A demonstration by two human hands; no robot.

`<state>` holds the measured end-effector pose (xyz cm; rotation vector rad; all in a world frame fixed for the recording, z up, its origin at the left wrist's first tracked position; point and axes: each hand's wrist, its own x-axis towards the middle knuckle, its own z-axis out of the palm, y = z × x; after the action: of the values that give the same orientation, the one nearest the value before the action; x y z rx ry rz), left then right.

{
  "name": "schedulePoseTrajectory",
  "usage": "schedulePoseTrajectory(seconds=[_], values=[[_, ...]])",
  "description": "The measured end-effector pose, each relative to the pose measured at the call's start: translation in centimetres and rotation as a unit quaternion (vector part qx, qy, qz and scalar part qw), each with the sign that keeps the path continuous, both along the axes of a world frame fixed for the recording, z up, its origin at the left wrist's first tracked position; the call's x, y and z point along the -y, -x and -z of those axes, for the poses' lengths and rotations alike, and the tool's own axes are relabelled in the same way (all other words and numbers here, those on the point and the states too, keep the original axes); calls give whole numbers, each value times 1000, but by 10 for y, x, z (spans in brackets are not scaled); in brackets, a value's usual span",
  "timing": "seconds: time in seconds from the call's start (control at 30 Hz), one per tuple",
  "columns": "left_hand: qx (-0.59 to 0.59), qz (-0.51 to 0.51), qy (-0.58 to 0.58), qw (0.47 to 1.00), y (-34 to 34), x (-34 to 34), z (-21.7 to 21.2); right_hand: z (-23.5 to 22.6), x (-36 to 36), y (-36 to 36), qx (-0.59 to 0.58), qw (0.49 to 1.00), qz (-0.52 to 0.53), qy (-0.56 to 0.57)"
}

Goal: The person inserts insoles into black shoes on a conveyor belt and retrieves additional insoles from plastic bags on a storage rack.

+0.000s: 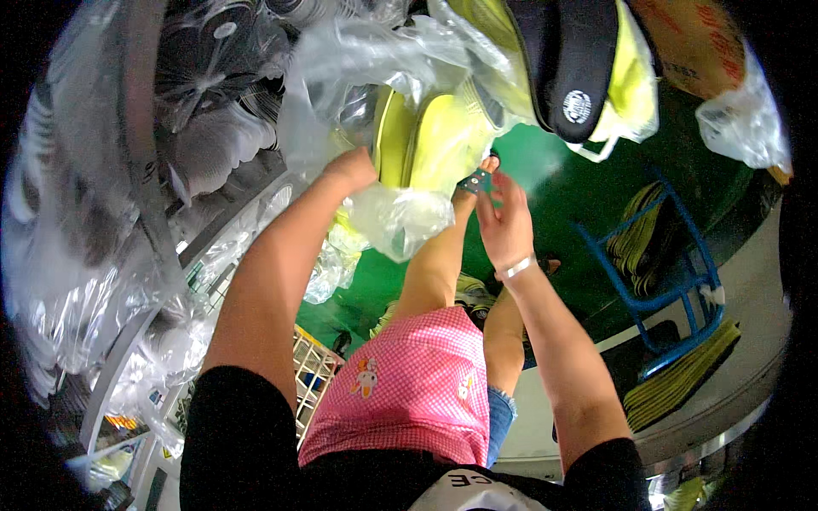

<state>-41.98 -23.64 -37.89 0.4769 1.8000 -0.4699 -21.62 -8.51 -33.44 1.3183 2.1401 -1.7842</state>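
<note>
Hands apart, both raised at upper centre of the frame. Left hand (351, 168) presses into a clear plastic bag (400, 217) around a yellow-green shoe part (439, 136) (its grip is hidden, so I cannot tell). Right hand (504, 223), fingers loosely open, sits just beside a small teal piece (475, 180). A blue metal stand (673, 281) occupies the right.

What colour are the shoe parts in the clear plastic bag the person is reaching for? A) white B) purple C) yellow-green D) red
C: the left hand is at a clear plastic bag with bright yellow-green shoe pieces showing through it, while the right hand hangs open beside it over the green floor.
</note>
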Motion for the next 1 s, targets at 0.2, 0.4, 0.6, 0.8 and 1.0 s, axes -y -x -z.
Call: schedulePoseTrajectory(seconds=[0.2, 0.4, 0.6, 0.8, 1.0], values=[[-149, -183, -237, 942, -18, 45, 20, 58, 36, 66, 132, 988, -74, 3], [-165, -272, -290, 903, -8, 49, 99, 113, 75, 85, 191, 981, 0, 27], [-198, -169, -155, 953, 0, 17, 94, 113, 53, 124, 313, 943, 43, 103], [-301, 24, -284, 910, -25, 15, 44, 122, 42, 91, 207, 974, 31, 88], [-241, -108, -318, 911, -50, -15, 68, 126, 41, 42, 78, 975, 157, 138]])
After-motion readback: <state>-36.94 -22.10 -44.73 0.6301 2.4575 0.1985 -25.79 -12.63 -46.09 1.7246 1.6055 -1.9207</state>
